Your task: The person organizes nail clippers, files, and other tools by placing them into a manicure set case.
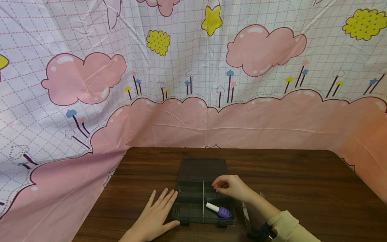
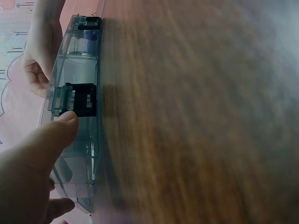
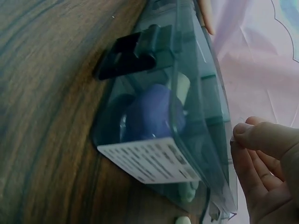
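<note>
A see-through dark plastic box (image 1: 188,220) lies on the table with its lid (image 1: 202,169) tipped back. A purple nail polish bottle (image 1: 224,212) with a white cap lies in the front right compartment. My left hand (image 1: 155,211) is spread at the box's left side; in the left wrist view its thumb (image 2: 67,123) touches the front by a black latch (image 2: 84,100). Over the back right compartment, my right hand (image 1: 232,186) pinches a tiny pale thing (image 3: 232,138) between thumb and forefinger. Its kind is too small to tell.
A thin, flat metallic tool (image 1: 246,215) lies right of the box, partly under the right forearm. Something pale at its far end (image 1: 261,194) shows beyond the forearm. A dark strap (image 1: 263,232) circles the right wrist. Patterned cloth (image 1: 193,117) hangs behind the wooden table (image 1: 302,174).
</note>
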Motion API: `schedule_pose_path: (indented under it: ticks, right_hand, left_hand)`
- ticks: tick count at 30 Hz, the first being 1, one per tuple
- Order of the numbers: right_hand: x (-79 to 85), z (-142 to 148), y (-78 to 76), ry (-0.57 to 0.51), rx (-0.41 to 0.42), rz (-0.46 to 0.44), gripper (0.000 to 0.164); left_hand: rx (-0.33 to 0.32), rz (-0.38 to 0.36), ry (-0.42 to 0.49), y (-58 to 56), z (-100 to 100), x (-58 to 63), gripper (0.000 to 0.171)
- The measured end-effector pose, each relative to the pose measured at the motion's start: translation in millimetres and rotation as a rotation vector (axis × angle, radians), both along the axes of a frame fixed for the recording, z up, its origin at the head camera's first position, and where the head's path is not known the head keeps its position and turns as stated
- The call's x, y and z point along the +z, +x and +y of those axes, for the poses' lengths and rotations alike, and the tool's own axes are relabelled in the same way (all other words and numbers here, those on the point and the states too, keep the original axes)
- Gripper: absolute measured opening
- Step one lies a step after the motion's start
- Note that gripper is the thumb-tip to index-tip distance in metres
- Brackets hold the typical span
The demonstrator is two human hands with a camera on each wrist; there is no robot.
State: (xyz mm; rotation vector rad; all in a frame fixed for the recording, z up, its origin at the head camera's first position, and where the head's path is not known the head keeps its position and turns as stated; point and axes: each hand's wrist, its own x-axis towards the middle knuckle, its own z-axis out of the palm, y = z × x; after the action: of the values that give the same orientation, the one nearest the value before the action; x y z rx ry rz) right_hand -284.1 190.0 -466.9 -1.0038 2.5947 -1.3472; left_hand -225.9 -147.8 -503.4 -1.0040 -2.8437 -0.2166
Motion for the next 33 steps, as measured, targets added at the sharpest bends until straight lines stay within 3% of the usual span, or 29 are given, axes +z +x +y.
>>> schedule_pose_path:
  ticks: [16, 33]
  right_hand:
    - [-6.3, -13.0, -2.5, 0.121, 0.042, 0.056, 0.017]
    - [-6.3, -16.5, -3.9, 0.136, 0.042, 0.04, 0.019]
  left_hand:
    - [-0.006, 0.024, 0.0, -0.2, -0.6, -1.9, 0.09]
    - [-0.009, 0.032, 0.006, -1.2, -1.0, -3.6, 0.09]
